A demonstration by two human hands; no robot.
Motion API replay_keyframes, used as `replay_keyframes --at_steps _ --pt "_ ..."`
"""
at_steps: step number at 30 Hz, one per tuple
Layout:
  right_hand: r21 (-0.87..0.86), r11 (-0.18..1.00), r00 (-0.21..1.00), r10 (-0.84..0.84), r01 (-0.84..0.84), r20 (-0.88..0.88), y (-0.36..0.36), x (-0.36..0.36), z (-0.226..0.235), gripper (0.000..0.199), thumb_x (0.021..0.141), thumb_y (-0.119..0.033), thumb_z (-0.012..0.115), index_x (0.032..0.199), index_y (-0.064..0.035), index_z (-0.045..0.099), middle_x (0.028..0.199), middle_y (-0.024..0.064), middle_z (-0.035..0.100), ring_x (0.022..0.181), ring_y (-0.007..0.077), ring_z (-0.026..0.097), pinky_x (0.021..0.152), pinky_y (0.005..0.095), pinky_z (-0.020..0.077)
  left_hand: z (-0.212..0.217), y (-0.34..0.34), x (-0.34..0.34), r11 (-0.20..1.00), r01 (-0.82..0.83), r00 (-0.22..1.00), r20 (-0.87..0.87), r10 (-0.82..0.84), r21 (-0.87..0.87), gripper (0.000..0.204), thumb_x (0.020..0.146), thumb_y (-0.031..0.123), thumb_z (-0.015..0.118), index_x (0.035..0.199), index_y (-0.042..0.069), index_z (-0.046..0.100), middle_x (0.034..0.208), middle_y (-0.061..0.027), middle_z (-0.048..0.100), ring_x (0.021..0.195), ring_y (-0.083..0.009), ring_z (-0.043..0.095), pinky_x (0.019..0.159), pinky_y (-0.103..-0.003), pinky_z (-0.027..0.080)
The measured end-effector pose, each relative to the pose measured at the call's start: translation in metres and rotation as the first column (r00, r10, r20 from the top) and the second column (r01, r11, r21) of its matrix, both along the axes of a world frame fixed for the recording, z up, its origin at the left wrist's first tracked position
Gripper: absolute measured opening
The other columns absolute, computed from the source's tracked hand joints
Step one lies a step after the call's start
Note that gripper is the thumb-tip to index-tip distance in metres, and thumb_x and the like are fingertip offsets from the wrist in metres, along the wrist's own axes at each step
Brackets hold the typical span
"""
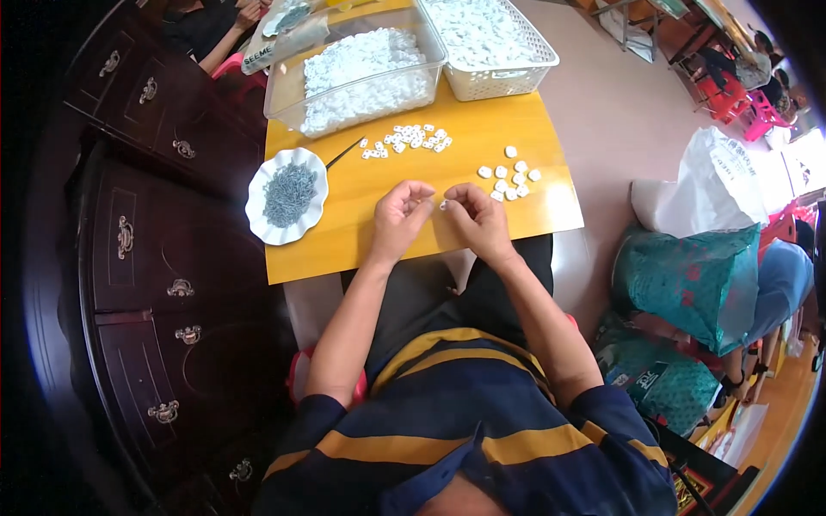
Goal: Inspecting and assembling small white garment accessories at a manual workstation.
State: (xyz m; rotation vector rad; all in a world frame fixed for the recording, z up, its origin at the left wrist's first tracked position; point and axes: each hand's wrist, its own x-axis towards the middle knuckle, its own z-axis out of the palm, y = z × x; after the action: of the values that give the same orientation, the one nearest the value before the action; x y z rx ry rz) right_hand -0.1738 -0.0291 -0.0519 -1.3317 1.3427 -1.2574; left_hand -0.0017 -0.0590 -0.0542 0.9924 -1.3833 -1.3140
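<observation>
My two hands are close together over the front of the yellow table [327, 249]. The fingers of my right hand [482, 225] pinch a small white plastic piece [444, 205]. My left hand [399, 220] has thumb and forefinger pressed together just left of it; anything between them is too small to make out. Beyond my hands lie several small white pieces with dark holes [413, 138]. Right of my right hand is a loose group of rounded white pieces [501, 172]. To the left, a white scalloped dish [257, 199] holds a heap of small grey metal parts [289, 193], perhaps screws.
A thin dark tool [345, 152] lies beside the dish. At the back stand a clear bin [285, 96] and a white basket [508, 82], both full of white pieces. Dark drawers [138, 241] flank the left; green bags [684, 279] stand right. Another person's arm [225, 41] shows far left.
</observation>
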Motion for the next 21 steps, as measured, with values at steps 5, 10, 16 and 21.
replay_keyframes --at_steps 5,10,16,21 --pt "-0.059 0.998 0.999 -0.009 0.006 -0.052 0.0006 -0.0001 0.0012 0.008 0.094 -0.007 0.066 0.099 -0.0009 0.064 0.08 -0.0026 0.064 0.072 0.0021 0.056 0.065 0.0199 0.0475 -0.0002 -0.0001 -0.0012 1.0 0.023 0.993 0.119 -0.02 -0.02 0.014 0.093 0.0 0.067 0.107 0.001 0.066 0.092 0.0032 0.065 0.078 -0.0018 0.059 0.073 -0.019 0.049" --pt "-0.073 0.997 0.998 0.0 -0.005 -0.061 0.0016 -0.0002 0.0048 0.007 0.093 -0.008 0.066 0.096 -0.0018 0.063 0.077 -0.0028 0.061 0.069 0.002 0.054 0.063 0.0199 0.0462 -0.0027 -0.0026 -0.0018 0.999 0.026 0.992 0.123 -0.023 -0.025 0.014 0.093 0.0 0.067 0.107 0.002 0.066 0.092 0.0029 0.065 0.078 -0.0024 0.059 0.073 -0.02 0.05" --pt "-0.067 0.998 0.995 0.0 -0.007 -0.104 0.0007 -0.0013 0.0051 0.007 0.093 -0.008 0.066 0.095 -0.0025 0.063 0.075 -0.0034 0.061 0.066 0.0018 0.053 0.061 0.0203 0.0451 -0.0038 -0.0039 -0.0037 1.0 0.006 0.996 0.09 -0.004 -0.029 0.015 0.089 0.002 0.069 0.104 0.003 0.068 0.088 0.0025 0.068 0.071 -0.002 0.058 0.068 -0.021 0.05" --pt "-0.026 1.0 0.995 0.012 -0.015 -0.101 -0.0003 -0.0023 0.0038 0.013 0.09 -0.012 0.067 0.099 -0.0015 0.065 0.082 0.0097 0.071 0.073 0.0154 0.069 0.069 0.0308 0.0546 -0.0033 -0.0055 -0.0028 1.0 0.012 0.996 0.093 -0.014 0.013 0.015 0.089 0.001 0.069 0.104 0.003 0.068 0.088 0.0021 0.068 0.072 -0.002 0.058 0.068 -0.021 0.05"
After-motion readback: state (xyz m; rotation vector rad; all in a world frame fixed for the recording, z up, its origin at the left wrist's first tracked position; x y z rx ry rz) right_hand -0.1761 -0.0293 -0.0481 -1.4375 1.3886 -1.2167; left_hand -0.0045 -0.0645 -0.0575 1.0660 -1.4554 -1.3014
